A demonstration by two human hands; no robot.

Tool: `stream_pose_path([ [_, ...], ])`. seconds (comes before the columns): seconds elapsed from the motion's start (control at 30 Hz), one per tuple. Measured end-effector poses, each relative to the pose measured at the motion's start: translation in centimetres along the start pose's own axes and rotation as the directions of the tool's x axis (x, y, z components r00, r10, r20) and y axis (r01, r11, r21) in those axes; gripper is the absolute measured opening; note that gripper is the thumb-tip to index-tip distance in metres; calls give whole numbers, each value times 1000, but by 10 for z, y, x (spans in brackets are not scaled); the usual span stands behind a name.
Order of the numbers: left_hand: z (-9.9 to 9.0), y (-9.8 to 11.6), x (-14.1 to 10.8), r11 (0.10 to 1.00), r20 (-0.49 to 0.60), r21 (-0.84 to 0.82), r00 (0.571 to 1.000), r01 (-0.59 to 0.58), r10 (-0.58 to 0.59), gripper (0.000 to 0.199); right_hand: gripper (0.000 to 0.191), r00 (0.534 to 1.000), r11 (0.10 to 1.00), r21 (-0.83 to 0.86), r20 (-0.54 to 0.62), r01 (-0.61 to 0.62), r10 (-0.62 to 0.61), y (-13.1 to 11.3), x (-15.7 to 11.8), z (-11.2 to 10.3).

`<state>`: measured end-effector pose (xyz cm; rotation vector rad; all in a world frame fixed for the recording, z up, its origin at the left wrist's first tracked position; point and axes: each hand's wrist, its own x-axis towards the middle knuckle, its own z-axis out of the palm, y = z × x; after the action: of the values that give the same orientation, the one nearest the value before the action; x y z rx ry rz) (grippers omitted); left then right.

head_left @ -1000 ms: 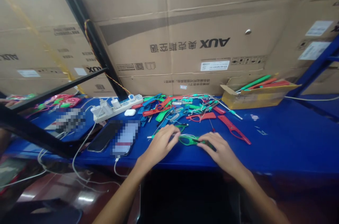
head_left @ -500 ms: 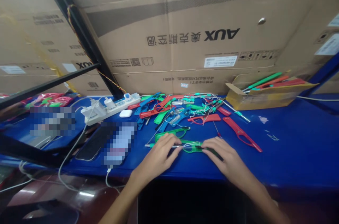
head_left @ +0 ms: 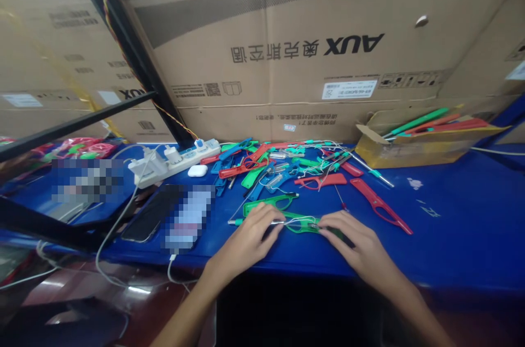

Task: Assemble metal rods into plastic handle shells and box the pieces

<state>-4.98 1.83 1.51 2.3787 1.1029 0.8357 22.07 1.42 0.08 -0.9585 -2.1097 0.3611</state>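
Left hand (head_left: 246,243) closed on a green-tipped metal rod (head_left: 274,222). Right hand (head_left: 361,240) curled over and gripping the end of a wired green plastic frame (head_left: 301,225), which lies between both hands on the blue bench (head_left: 459,215). 1 more green frame (head_left: 270,203) sits just beyond the left hand; a red frame (head_left: 381,206) lies beyond the right.

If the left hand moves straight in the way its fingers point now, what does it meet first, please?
Most likely the left hand meets the green plastic frame lying just ahead of it on the bench, though depth is hard to judge from this view.
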Motion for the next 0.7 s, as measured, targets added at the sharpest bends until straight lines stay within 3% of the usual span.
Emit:
stream_pose_path([
  [0.4, 4, -11, 0, 1000, -89, -9, 996, -22, 21, 11, 17, 997, 999, 9, 68, -41, 40, 1, 1, 1],
  [0.7, 6, -12, 2, 986, -82, 164, 996, -13, 27, 13, 18, 994, 999, -25, 102, -32, 34, 2, 1, 1],
])
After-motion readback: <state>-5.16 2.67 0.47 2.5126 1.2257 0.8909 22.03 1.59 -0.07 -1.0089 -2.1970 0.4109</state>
